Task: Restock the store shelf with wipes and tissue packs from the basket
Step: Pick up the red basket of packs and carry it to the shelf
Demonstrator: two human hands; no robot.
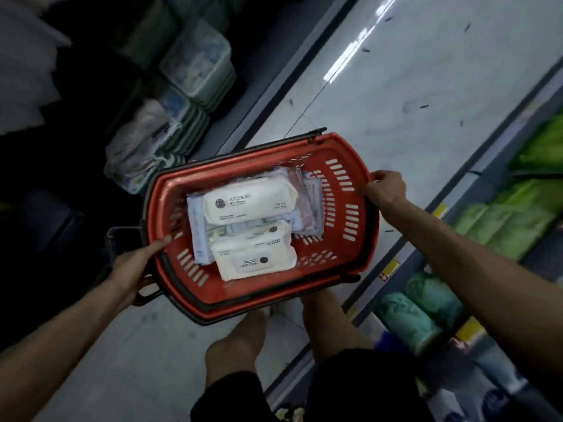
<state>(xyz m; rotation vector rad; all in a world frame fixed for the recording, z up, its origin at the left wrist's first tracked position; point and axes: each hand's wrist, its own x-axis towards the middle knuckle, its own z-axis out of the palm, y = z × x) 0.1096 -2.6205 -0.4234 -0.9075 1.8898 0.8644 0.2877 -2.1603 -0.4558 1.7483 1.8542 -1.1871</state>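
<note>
Red basket (338, 147) is held off the floor: my left hand (143, 263) and right hand (385, 187) each grip its rim. Wipes (249, 202) lie inside, between both sets of fingers. Shelf (502, 223) sits beyond the right fingers. I judge restocking not yet begun.

The red plastic basket (344, 190), slotted walls and dark handles folded down along the rim, sits level over the aisle floor. The left hand (134, 263) grips its near-left rim, the right hand (385, 187) its far-right rim. Inside, the far wipes pack (249, 202) lies flat and white, label up. The near wipes pack (256, 254) lies just beside it. Pale tissue packs (307, 202) lie flat beneath. The shelf (499, 138) on the right holds green packs.
</note>
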